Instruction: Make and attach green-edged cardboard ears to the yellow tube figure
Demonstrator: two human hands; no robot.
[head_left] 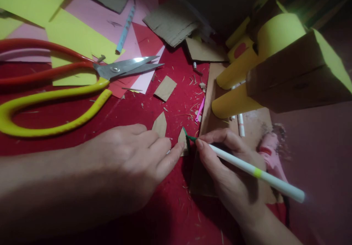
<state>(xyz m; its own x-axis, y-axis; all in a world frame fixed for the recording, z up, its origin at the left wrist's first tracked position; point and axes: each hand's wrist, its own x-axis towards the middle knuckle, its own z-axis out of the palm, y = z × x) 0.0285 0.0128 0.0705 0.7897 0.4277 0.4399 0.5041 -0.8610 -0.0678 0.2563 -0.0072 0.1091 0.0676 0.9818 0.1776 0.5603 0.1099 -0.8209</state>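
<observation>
One card (182, 139), long axis to 12 o'clock: our left hand (132, 157), nearer, touches it from 8 o'clock, fingers open; our right hand (233, 171), at 4 o'clock, grips a pen (236, 160).

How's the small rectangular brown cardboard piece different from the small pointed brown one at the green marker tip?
The rectangular brown cardboard piece has four corners, while the pointed brown cardboard piece tapers to a tip. The rectangle looks unmarked; the pointed piece has green along an edge. The rectangle lies untouched, whereas the left hand touches the pointed piece. Both lie on the red surface.
</observation>
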